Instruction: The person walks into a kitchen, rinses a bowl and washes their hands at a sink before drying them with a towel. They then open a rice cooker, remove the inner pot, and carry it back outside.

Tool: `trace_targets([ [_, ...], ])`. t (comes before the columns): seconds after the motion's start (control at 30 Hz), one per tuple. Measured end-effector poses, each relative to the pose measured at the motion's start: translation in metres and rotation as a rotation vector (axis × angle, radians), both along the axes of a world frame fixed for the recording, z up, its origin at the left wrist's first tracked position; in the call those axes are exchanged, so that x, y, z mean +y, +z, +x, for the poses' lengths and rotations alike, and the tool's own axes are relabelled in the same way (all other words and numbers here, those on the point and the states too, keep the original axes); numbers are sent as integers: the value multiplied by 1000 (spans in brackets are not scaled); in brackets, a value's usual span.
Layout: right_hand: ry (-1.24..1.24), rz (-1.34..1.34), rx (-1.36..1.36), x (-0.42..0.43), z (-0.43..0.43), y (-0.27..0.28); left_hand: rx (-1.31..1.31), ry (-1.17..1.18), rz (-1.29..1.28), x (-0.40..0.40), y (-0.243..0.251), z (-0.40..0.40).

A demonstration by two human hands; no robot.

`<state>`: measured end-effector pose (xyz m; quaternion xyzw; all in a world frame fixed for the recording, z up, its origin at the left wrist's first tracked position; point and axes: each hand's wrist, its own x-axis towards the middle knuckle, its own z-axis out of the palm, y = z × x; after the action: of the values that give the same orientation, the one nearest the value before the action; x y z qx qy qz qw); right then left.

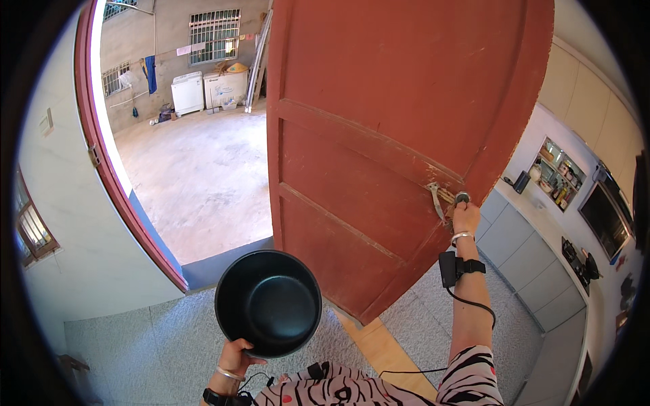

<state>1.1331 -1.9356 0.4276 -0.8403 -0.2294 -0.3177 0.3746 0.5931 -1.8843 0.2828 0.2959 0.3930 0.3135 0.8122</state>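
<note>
My left hand (237, 358) grips the near rim of a round black pot (269, 304), thumb inside the wall. No contents show in the pot, and its open mouth faces up towards me. My right hand (465, 215) is stretched forward with its fingers on the round metal knob (462, 198) of a red wooden door (376, 127). A metal handle (436, 203) sits just left of that knob, where the paint is chipped. The door stands ajar, swung into the room.
Left of the door, the red frame (122, 203) borders a doorway onto a concrete yard (203, 172). A raised sill (223, 261) crosses its foot. Outside stand a white washing machine (188, 93) and a chest freezer (226, 90). A kitchen counter (538, 223) with a gas stove (576, 261) curves along the right.
</note>
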Motion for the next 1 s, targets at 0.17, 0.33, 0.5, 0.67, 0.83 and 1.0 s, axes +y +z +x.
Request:
trace_targets([
  [0.17, -60, -63, -82, -4, -11, 6, -8, -8, -11, 0, -4, -2],
  [0.33, 127, 22, 21, -14, -7, -3, -62, -32, -12, -1, -2, -2],
  [0.5, 581, 193, 163, -26, -72, -38, -77, -17, -12, -2, -4, -5],
  [0.67, 636, -15, 518, -61, -153, -124, -129, -2, -9, -5, -6, -16],
  [0.83, 607, 132, 976, -103, -206, -204, 4, 41, -88, -6, -14, -28],
  [1.0, 546, 240, 1048, -123, -207, -189, -24, -86, -103, 8, -29, -37],
])
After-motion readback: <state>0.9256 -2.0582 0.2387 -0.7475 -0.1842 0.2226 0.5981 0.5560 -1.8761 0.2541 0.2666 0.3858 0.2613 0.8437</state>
